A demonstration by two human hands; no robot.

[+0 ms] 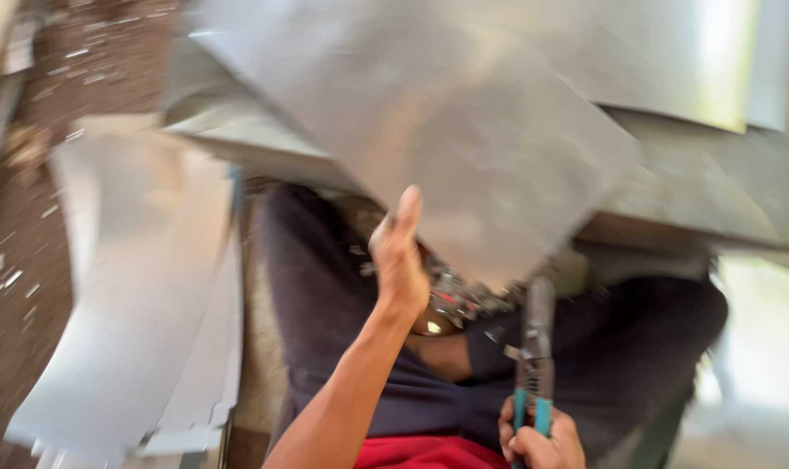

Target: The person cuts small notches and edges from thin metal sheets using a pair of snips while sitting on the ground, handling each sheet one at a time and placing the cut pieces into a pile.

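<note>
Your left hand is up in front of you, gripping the lower edge of a big flat grey metal sheet. Your thumb points up along the front of the sheet, and your other fingers are hidden behind it, so it looks like a pinch on the edge, though I cannot see the back side. The sheet tilts up and away from you, and its bottom corner hangs down over your lap.

Your right hand is low, near the bottom of the picture, wrapped tight around the blue-green handles of a pair of metal snips. The blades point up at the sheet's bottom corner. The tips are very near that corner, but the picture is blurry, so I cannot tell if they bite the metal yet.

It looks to me like the cutting is partway. The sheet's edges look straight and plain, and I see no fresh cut line on it. Small shiny metal scraps lie in your lap on your dark trousers, so some snipping seems done.

More curved pale metal sheets lie stacked on your left, over a brown floor dotted with little bits. Other grey sheets rest behind the one you hold
</note>
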